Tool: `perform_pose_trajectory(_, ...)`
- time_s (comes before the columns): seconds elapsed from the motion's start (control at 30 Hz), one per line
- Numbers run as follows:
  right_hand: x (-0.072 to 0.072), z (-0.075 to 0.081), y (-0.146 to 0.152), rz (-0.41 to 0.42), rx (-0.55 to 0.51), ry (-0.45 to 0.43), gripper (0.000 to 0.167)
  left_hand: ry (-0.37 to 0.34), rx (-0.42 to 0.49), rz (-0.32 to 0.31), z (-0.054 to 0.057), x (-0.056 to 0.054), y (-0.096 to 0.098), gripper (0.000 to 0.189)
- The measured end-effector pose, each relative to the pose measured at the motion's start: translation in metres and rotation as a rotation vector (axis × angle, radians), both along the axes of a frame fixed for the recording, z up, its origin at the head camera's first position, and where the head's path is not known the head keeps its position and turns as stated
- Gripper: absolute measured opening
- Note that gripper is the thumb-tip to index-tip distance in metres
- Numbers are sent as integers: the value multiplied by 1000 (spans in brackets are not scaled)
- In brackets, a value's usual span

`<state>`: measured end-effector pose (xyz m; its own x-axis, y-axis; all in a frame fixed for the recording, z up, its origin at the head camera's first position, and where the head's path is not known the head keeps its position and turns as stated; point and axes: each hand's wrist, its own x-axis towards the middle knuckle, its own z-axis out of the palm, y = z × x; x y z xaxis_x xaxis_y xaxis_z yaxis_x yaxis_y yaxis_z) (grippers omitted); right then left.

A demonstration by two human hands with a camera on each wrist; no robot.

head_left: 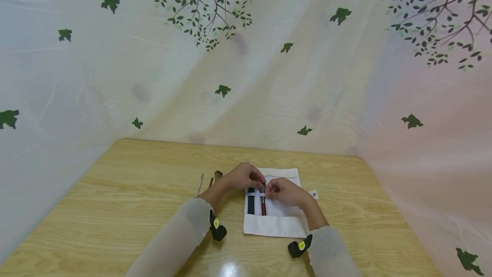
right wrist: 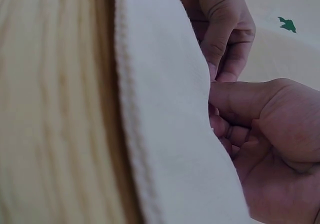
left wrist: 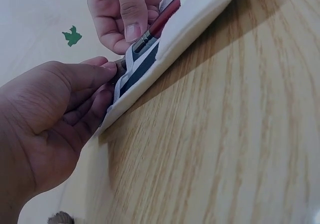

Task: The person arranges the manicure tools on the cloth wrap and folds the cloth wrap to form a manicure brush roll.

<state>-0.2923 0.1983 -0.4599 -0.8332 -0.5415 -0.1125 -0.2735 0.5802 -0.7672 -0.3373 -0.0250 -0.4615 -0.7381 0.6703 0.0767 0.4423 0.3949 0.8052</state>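
A white cloth brush roll [head_left: 274,227] lies unfolded on the table, with a pale elastic band [left wrist: 129,59] across its inside. A brush with a red handle [head_left: 263,208] and metal ferrule sits under the band, beside a flat black strip [head_left: 251,204]. At the brush's upper end, my left hand [head_left: 246,177] pinches it between thumb and fingers; its tip is covered. Just right of the brush, my right hand [head_left: 286,191] has curled fingers pinching the band at the brush's side. In the right wrist view, the roll's raised edge hides the right hand's [right wrist: 275,144] fingertips.
Left of the roll lie a thin light stick [head_left: 200,185], a slim dark-red tool [head_left: 211,181] and a brown-tipped brush [head_left: 218,175]. A small white tag [head_left: 314,194] is by the roll's right edge. A printed curtain [head_left: 250,97] stands behind the wooden table [head_left: 153,183].
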Motion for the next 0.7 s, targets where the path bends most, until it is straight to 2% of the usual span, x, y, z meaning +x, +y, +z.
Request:
perform_pose_trajectory(0.3,-2,4,7,0,48,29,2,-21,6,3,-2,-1,1,9)
perform_pose_trajectory(0.43,-2,10,16,-7,75,42,6,-21,9,4,-4,-1,1,9)
perform_pose_trajectory(0.7,0,16,27,-73,125,27,14,-37,2,21,-1,1,1,8)
